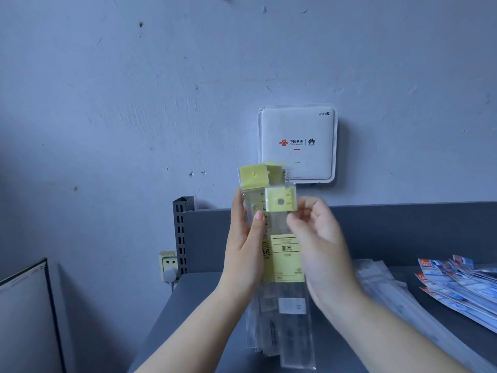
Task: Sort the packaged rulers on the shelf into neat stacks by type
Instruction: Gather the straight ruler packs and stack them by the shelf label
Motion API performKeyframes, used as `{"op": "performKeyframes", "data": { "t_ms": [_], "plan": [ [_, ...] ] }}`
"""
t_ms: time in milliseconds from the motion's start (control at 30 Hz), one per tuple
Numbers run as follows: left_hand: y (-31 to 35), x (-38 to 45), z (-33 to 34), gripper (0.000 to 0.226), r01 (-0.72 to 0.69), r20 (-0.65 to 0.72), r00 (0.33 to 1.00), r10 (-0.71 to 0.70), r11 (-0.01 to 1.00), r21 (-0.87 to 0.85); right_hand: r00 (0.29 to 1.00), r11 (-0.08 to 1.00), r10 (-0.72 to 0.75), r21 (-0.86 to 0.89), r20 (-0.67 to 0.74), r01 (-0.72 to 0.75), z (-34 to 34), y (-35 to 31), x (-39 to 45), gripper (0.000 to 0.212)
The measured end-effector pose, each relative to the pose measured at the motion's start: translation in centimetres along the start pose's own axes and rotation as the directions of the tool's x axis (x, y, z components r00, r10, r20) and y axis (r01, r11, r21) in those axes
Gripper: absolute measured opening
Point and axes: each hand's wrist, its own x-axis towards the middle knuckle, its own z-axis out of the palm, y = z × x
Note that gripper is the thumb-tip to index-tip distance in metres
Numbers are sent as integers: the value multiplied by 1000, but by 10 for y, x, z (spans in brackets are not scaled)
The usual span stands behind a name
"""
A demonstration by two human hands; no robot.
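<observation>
Presently both hands, left hand (pixel 246 246) and right hand (pixel 318 246), clamp the yellow-labelled rulers (pixel 285 254) upright above the shelf (pixel 204 297), evidently squaring one type's bundle; next, judged, laying it apart from the blue-printed packs (pixel 457 286).

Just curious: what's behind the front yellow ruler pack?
More yellow ruler packs, fanned in the left hand; the right hand pinches the front pack. Their number is hidden.

One view only, from the camera on my head: it faces forward and slightly down toward the wall (pixel 134 103), close over the grey shelf (pixel 363 238), my left hand (pixel 246 246) and right hand (pixel 320 238) centred near the lens.
</observation>
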Motion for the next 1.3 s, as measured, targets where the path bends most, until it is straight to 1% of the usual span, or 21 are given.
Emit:
{"op": "performKeyframes", "data": {
  "t_ms": [67,100,167,233,300,400,467,533,600,733,767,833,867,900,967,1033,1100,1167,1200,1233,1300],
  "plan": [
    [-1,-4,3,35,-22,39,999,23,1000,-14,996,980,-84,-185,-26,77,9,13,-5,18],
    [-2,-6,4,31,-29,47,998,30,999,-21,991,972,-127,-204,-30,118,12,15,-8,21],
    [-4,-8,5,33,-71,89,993,75,997,-42,985,978,-172,-117,-10,170,15,17,-11,38],
    [-5,-9,3,46,-102,139,984,108,994,-49,989,989,-142,40,45,140,13,16,-13,47],
    [-7,-8,0,51,-101,161,981,106,994,-39,990,987,-114,127,87,103,8,15,-14,46],
    [-11,-8,-1,54,-155,155,977,147,987,41,984,990,-108,110,142,93,5,15,-16,46],
    [-14,-7,-4,53,-166,127,979,157,984,67,984,984,-134,133,119,118,4,13,-16,42],
    [-16,-6,-6,49,-161,113,982,152,985,70,990,982,-133,142,47,125,0,11,-9,36],
    [-16,-5,-8,46,-124,120,986,116,990,60,997,991,-80,110,-1,80,-8,5,4,27],
    [-15,-6,-8,43,-67,127,990,62,997,34,997,999,44,5,64,-44,-15,3,12,23],
    [-14,-7,-7,43,-56,126,991,52,998,26,994,998,58,17,90,-60,-14,4,7,24],
    [-13,-7,-6,40,-18,112,994,18,1000,-7,964,992,91,62,249,-109,-11,8,-2,29],
    [-13,-5,-7,40,8,98,995,-4,999,-34,933,991,125,5,338,-135,-10,8,-6,32],
    [-15,-3,-7,42,33,83,996,-27,997,-68,899,982,182,-120,398,-145,-12,9,-7,37],
    [-18,1,-8,39,75,35,997,-71,991,-115,835,888,347,-436,428,-146,-19,12,-6,54],
    [-20,1,-7,36,101,-36,994,-107,985,-139,779,784,439,-615,449,-87,-19,13,-10,61],
    [-19,0,-8,36,162,-72,981,-178,968,-194,768,738,467,-671,438,-65,-16,11,-11,57],
    [-11,1,-16,40,262,-14,961,-277,924,-278,752,694,472,-720,461,6,-18,1,-5,51],
    [-5,2,-25,47,286,10,955,-295,916,-281,733,663,477,-746,485,63,-22,-5,0,51],
    [1,3,-37,62,277,-9,958,-288,927,-254,708,622,491,-773,507,122,-26,-12,6,50],
    [15,0,-67,93,179,-172,966,-192,980,-87,623,525,571,-821,535,224,-32,-20,10,42]
  ]
}}
